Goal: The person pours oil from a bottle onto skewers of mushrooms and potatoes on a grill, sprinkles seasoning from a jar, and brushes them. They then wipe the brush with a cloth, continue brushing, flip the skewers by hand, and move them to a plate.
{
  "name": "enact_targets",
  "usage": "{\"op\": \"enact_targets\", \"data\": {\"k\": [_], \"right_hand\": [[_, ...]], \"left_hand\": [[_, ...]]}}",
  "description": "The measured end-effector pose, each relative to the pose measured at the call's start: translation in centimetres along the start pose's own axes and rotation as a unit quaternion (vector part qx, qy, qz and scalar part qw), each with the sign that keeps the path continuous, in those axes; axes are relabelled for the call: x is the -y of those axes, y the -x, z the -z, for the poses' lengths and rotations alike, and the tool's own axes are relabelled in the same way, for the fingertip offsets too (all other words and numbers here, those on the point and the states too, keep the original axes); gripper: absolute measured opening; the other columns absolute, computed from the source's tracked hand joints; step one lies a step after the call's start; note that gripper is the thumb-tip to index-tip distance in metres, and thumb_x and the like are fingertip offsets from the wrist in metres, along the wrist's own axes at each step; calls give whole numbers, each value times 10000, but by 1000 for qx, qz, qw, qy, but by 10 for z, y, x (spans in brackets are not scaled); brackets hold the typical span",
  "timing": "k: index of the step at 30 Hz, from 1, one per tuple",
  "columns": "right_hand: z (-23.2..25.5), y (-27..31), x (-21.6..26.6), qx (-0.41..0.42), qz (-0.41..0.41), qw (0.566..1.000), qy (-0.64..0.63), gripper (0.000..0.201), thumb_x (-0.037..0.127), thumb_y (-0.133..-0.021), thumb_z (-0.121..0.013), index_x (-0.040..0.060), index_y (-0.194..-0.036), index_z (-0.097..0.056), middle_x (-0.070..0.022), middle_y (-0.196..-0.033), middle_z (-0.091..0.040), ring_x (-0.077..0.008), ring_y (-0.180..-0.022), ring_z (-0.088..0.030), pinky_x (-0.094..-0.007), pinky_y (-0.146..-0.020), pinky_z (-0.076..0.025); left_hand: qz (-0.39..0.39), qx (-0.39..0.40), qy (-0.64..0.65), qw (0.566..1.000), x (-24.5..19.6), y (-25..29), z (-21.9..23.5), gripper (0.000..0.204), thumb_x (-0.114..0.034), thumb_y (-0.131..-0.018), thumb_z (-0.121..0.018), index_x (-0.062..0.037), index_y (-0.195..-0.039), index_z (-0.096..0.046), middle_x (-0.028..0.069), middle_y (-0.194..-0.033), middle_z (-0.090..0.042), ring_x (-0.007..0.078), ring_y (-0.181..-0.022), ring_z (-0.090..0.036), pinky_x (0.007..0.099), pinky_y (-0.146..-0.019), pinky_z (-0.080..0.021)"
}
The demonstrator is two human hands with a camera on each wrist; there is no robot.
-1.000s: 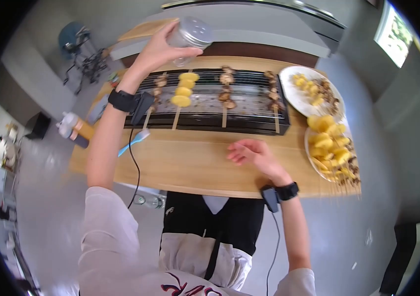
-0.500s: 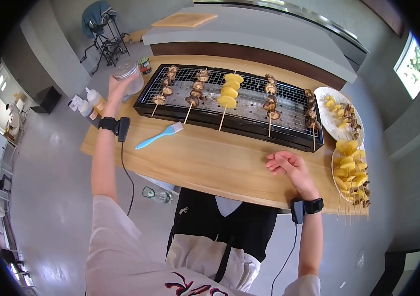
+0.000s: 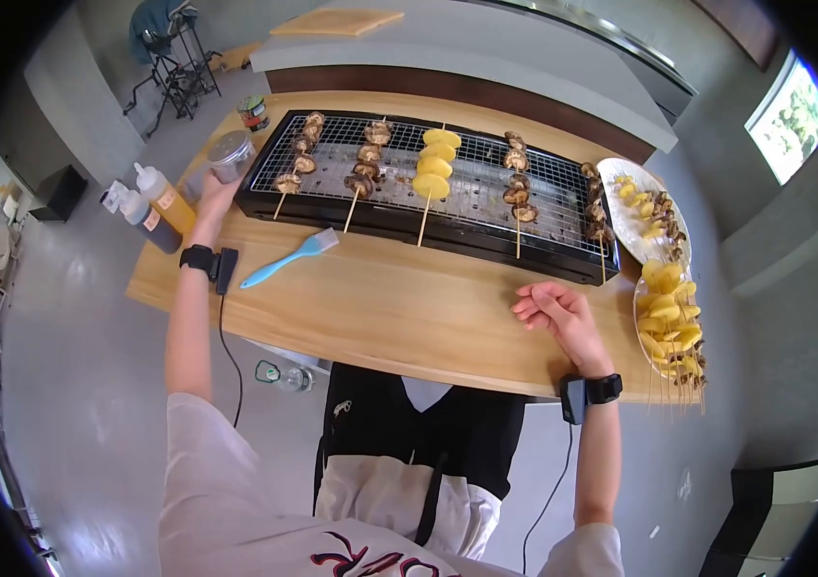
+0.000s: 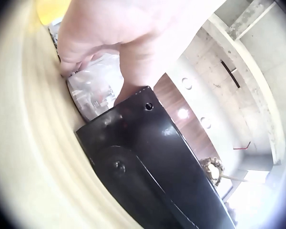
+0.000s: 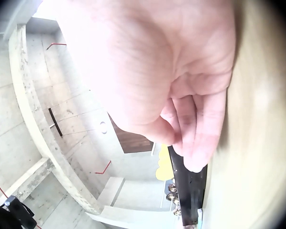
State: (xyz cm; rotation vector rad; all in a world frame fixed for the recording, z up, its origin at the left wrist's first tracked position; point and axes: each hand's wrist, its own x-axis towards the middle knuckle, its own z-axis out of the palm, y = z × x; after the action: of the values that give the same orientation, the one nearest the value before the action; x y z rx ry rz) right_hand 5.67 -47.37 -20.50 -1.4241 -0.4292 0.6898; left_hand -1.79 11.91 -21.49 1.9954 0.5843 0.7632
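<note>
My left hand point(image 3: 212, 204) grips a clear shaker jar point(image 3: 230, 154) with a silvery lid, beside the left end of the black grill point(image 3: 486, 246). In the left wrist view the thumb and fingers wrap the jar point(image 4: 96, 86), its base right at the wooden tabletop. My right hand point(image 3: 565, 325) rests on the table in front of the grill with relaxed, slightly bent fingers and nothing in them. Mushroom skewers point(image 3: 368, 165) and one potato-slice skewer point(image 3: 433, 175) lie across the grill's wire rack, sticks toward me.
A blue basting brush point(image 3: 284, 262) lies before the grill. Two squeeze bottles point(image 3: 165, 200) stand at the table's left edge, a small can point(image 3: 253, 112) behind the jar. At the right are a white plate point(image 3: 618, 226) of skewers and a second plate with potato skewers point(image 3: 667, 310).
My left hand has carried the jar from above the grill leftward and down to the table beside the grill's left end. The right hand has stayed on the table.
</note>
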Motion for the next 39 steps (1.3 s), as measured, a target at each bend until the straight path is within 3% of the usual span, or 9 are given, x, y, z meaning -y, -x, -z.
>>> {"op": "enact_targets", "data": {"k": [2, 4, 7, 11, 13, 15, 23, 36, 39], "right_hand": [[0, -1, 1, 1, -5, 1000, 4, 294, 215, -993, -548, -43, -1103, -637, -108, -936, -693, -146, -823, -650, -275, -753, -524], [0, -1, 0, 2, -4, 1000, 11, 294, 216, -994, -546, -42, -1100, -639, -105, -933, -693, -142, -823, -649, -274, -753, -526], [0, 0, 1, 4, -7, 1000, 15, 287, 210, -995, -542, -40, -1095, -642, -100, -934, -693, -137, -827, -647, -275, -757, -527], [-1, 1, 4, 11, -2, 998, 58, 284, 206, -998, -535, -39, -1092, -642, -98, -934, -692, -134, -831, -646, -275, -755, -527], [-1, -1, 3, 16, -8, 999, 51, 279, 201, -999, -532, -38, -1093, -642, -98, -935, -692, -134, -834, -645, -275, -753, -526], [-2, 0, 3, 16, -9, 999, 51, 280, 201, -1004, -523, -38, -1096, -636, -98, -934, -692, -134, -831, -645, -268, -747, -523], [-2, -1, 2, 15, -1, 999, 50, 266, 183, -1008, -513, -39, -1092, -632, -101, -926, -689, -133, -818, -641, -261, -730, -519], [-2, 0, 4, 9, -3, 999, 42, 280, 201, -1003, -528, -41, -1095, -634, -98, -929, -687, -134, -828, -639, -269, -745, -518], [-2, 1, 3, 9, -1, 999, 46, 280, 201, -1008, -520, -41, -1097, -630, -97, -929, -685, -132, -833, -636, -262, -741, -512]], "left_hand": [[7, 5, 12, 1000, 14, 4, 2, 483, -215, -820, -758, 20, -1199, -572, 116, -1187, -640, 201, -1106, -599, 311, -943, -447], [-56, -108, 25, 992, 46, 0, 8, 431, -233, -866, -716, 33, -1173, -572, 110, -1110, -663, 194, -1073, -614, 299, -925, -454], [-107, -146, -70, 981, -26, 69, 15, 381, -251, -899, -679, 9, -1153, -566, 108, -1079, -650, 182, -1009, -610, 304, -854, -469], [-14, -14, -189, 982, -79, 148, 1, 281, -242, -898, -669, -58, -1082, -564, 99, -999, -588, 202, -898, -559, 345, -738, -452], [-66, 9, -235, 970, -81, 174, -8, 262, -235, -891, -670, -54, -1050, -566, 93, -942, -579, 219, -884, -557, 354, -749, -450], [-118, 34, -279, 952, -72, 181, -10, 245, -228, -885, -671, -50, -1018, -568, 87, -885, -570, 236, -870, -555, 363, -761, -449], [-41, 179, -261, 948, -82, 191, -7, 251, -227, -849, -698, -22, -866, -553, 104, -811, -552, 274, -763, -548, 379, -696, -450], [-100, 210, -197, 952, -112, 208, -39, 182, -173, -925, -614, -3, -941, -550, 112, -825, -569, 223, -709, -539, 341, -627, -437], [-44, 247, -156, 955, -132, 210, -49, 190, -197, -945, -589, -9, -959, -565, 145, -734, -576, 292, -646, -538, 386, -590, -418]]}}
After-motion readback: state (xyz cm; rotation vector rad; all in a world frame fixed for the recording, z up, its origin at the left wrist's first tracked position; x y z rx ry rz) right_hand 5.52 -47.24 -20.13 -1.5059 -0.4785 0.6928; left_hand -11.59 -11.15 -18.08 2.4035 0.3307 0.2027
